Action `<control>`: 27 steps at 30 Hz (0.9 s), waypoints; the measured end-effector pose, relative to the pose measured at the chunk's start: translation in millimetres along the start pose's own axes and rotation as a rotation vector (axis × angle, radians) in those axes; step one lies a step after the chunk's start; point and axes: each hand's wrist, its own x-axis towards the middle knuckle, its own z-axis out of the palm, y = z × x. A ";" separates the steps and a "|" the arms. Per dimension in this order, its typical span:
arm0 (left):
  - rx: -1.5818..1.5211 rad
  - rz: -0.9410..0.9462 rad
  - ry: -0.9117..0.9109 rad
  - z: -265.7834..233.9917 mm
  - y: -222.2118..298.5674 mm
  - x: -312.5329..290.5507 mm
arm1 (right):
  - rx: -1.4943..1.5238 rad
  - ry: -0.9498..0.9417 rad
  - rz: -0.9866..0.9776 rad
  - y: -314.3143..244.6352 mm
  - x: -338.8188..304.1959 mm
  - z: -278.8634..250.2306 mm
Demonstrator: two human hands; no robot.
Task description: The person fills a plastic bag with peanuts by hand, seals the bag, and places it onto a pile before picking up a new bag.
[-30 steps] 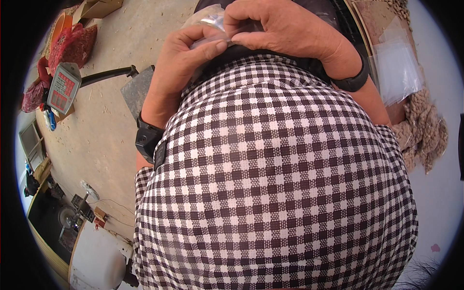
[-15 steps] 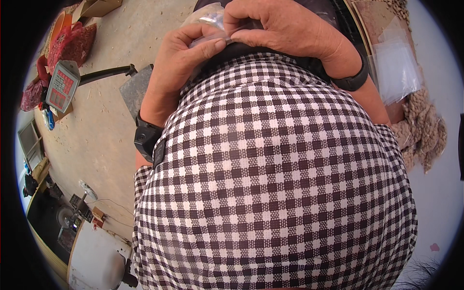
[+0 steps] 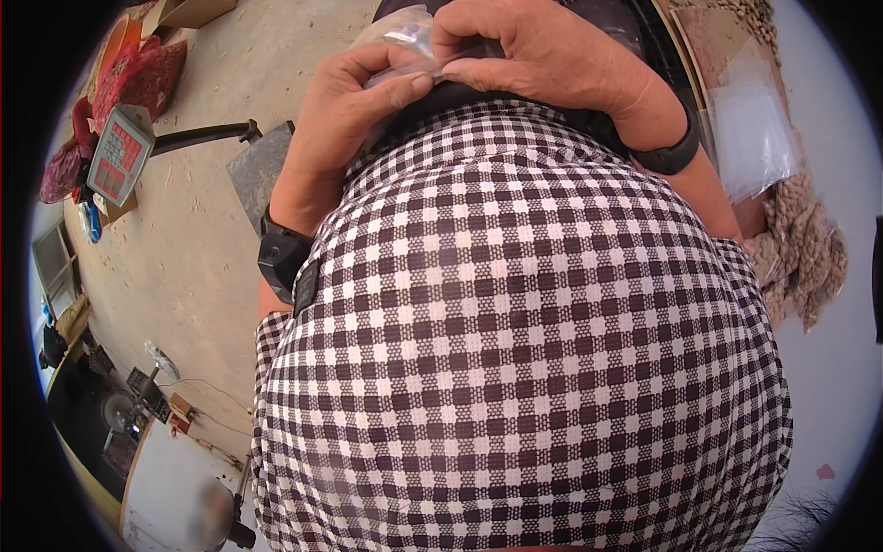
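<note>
A clear plastic bag (image 3: pixel 401 30) lies at the top of the view, over my dark-clothed lap. My left hand (image 3: pixel 359 97) pinches the bag's edge between thumb and forefinger. My right hand (image 3: pixel 552 60) grips the same edge just to the right, thumb against curled forefinger. The two sets of fingertips nearly meet along the edge. Glare and my hands hide most of what is in the bag. Dark bands sit on both wrists.
On the left stand a weighing scale's display (image 3: pixel 121 155) and its metal platform (image 3: pixel 262 170), near a red mesh sack (image 3: pixel 138 78). At right lie flat clear bags (image 3: pixel 752 138) beside a heap of tan, lumpy pieces (image 3: pixel 798 248). A white table (image 3: pixel 170 492) is at lower left.
Both hands keep their pinch on the plastic bag's edge and shift very slightly right in the view. The surroundings shift a little as the view moves.
</note>
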 end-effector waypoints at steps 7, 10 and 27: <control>-0.020 0.010 0.008 0.9 -2.4 -4.9 | -0.011 -0.026 0.033 -8.5 0.9 2.4; -0.021 0.017 -0.010 -0.1 -1.4 -7.2 | -0.021 -0.005 -0.009 -8.2 -0.9 6.0; 0.046 0.148 0.003 -0.9 1.3 -21.4 | -0.153 0.141 -0.054 -17.5 -4.9 19.9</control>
